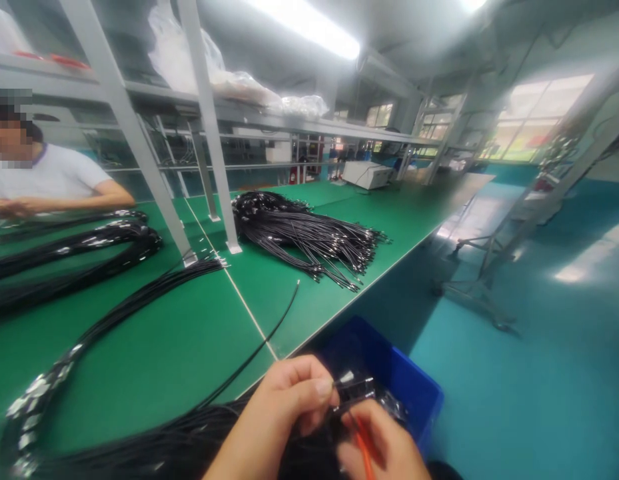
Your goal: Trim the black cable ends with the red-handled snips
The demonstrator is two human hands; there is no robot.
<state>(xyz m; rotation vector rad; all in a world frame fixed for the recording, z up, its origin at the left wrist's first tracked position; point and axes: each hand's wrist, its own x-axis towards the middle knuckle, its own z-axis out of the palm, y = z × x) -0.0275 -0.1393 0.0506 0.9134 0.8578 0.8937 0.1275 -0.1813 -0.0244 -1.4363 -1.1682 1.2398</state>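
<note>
At 6 o'clock of view, pinching slim, blurred dark piece [346,403] between thumb and forefinger of left hand [304,395]. At 5 o'clock, clasping orange-handled tool [362,445] in right hand [392,437], just beside piece. Note blue bin [422,390] at 5 o'clock, black cable bundle [116,311] on green table [159,373] at 8 o'clock.
</note>
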